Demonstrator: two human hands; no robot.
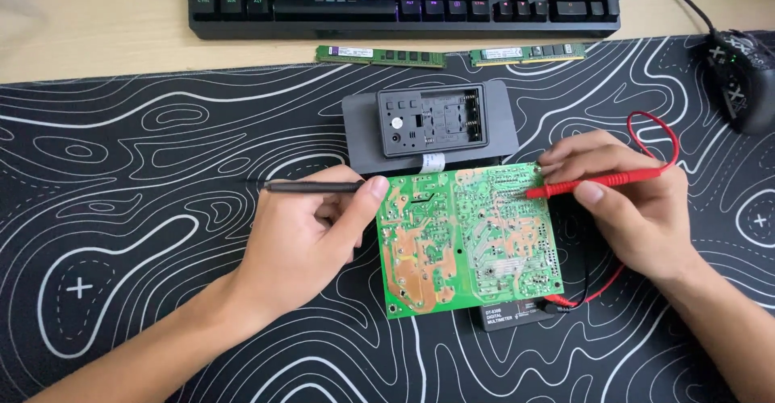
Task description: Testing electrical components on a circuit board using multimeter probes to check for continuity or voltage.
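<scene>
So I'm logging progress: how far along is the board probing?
Set up: green circuit board lies solder side up over the multimeter, leads plugged in. In hand: right hand touches the red probe to the board; left hand holds the black probe off its edge. Left: black probe contact.

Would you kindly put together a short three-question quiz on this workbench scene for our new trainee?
1. True or false: the right hand holds the red probe with its tip on the green circuit board.
2. What does the left hand hold? A) a memory module B) a black probe C) the mouse
3. Fill in: the board's lower edge lies over the black ______, where the red lead plugs in.

Key
1. True.
2. B; its tip points toward the board's left edge.
3. Multimeter.
</scene>
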